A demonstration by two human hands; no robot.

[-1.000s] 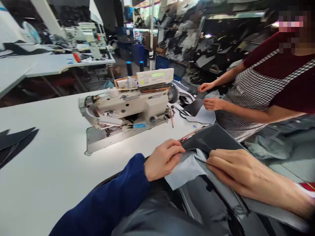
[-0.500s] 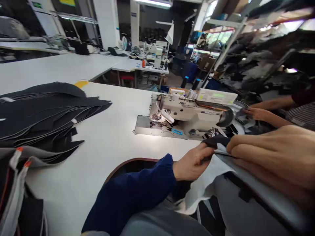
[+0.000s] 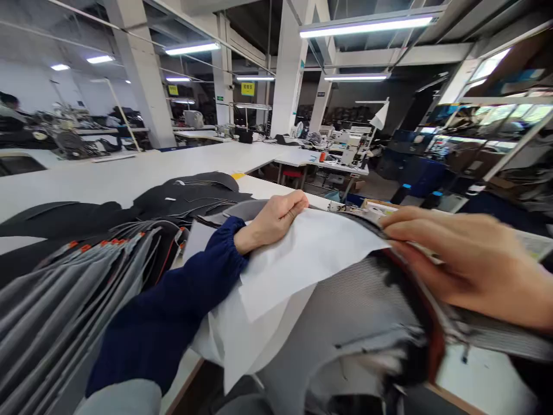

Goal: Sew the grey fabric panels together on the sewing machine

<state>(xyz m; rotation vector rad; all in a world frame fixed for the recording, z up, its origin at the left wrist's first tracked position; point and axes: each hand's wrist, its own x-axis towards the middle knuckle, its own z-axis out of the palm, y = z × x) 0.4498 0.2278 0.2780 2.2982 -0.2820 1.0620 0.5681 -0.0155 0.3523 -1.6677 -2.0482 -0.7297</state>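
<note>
Grey mesh fabric (image 3: 349,311) with a dark edge and white backing sheets (image 3: 302,253) is stretched up between both hands. My left hand (image 3: 276,219), in a dark blue sleeve, pinches its upper edge near the middle of the view. On the right, my right hand (image 3: 462,259) is closed on the dark edge of the same piece and is blurred by motion. White sheets hang below my left hand. The lower right part of the piece shows a reddish-brown strip and is smeared. The sewing machine (image 3: 380,212) is mostly hidden behind the fabric and my right hand.
Grey pieces with orange-marked ends (image 3: 82,300) lie stacked at the left. Behind them are dark cut panels (image 3: 185,193) on the white table (image 3: 181,158). Further back stand other sewing machines (image 3: 349,141), pillars, and loaded shelves at the right. A person (image 3: 11,112) is at the far left.
The view has swung left and up. Both hands have lifted the fabric away from beside the machine and spread it apart, showing more of the white sheets.
</note>
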